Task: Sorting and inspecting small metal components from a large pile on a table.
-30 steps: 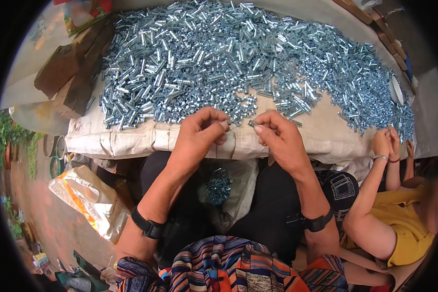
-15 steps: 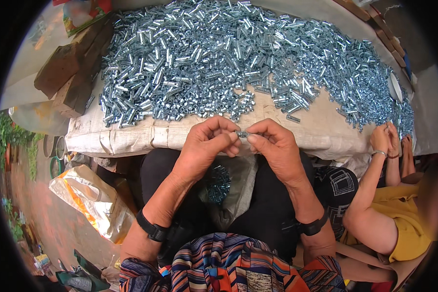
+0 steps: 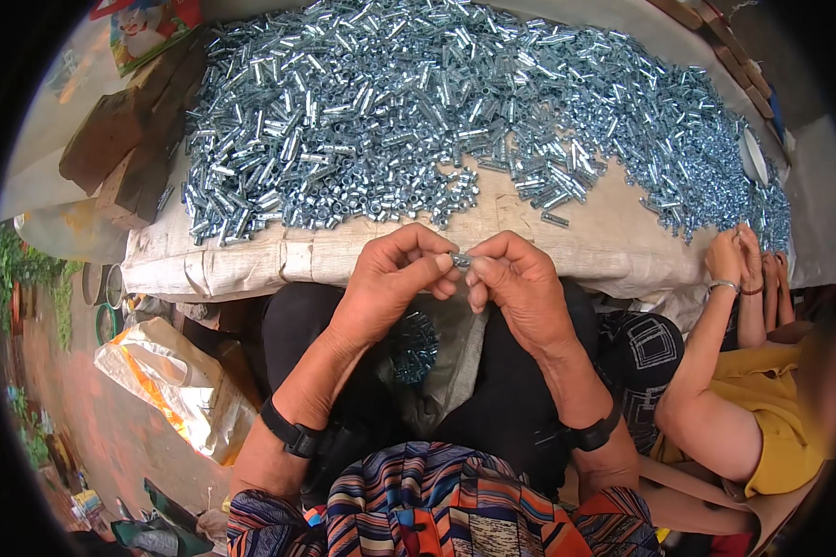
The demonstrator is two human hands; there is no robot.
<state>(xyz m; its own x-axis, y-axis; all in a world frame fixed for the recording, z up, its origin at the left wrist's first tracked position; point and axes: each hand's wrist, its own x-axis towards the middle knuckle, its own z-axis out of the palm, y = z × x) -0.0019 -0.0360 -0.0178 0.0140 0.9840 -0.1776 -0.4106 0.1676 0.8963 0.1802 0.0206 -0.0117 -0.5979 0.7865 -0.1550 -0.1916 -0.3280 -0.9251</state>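
Between my fingertips, just in front of the table's near edge, is a small silvery metal sleeve (image 3: 460, 261). My left hand (image 3: 395, 278) pinches one end of it, fingers curled. From the other side my right hand (image 3: 518, 283) closes thumb and forefinger on its other end. Fingers cover part of the piece, so its full shape is hidden. Beyond my hands spreads a large heap of shiny metal sleeves (image 3: 344, 121), some long, some short and ring-like. Below my hands, between my knees, a bag (image 3: 455, 348) holds more metal pieces (image 3: 413, 348).
A pale woven cloth (image 3: 241, 265) covers the table. Wooden blocks (image 3: 111, 135) stand at its left edge, and a white dish (image 3: 754, 158) lies at the far right. A co-worker's hands (image 3: 736, 255) work at the right. A white and orange sack (image 3: 176, 385) stands at my left.
The view has shifted slightly. Both hands still hold the small sleeve, and my right fingers have curled a little closer around its end.
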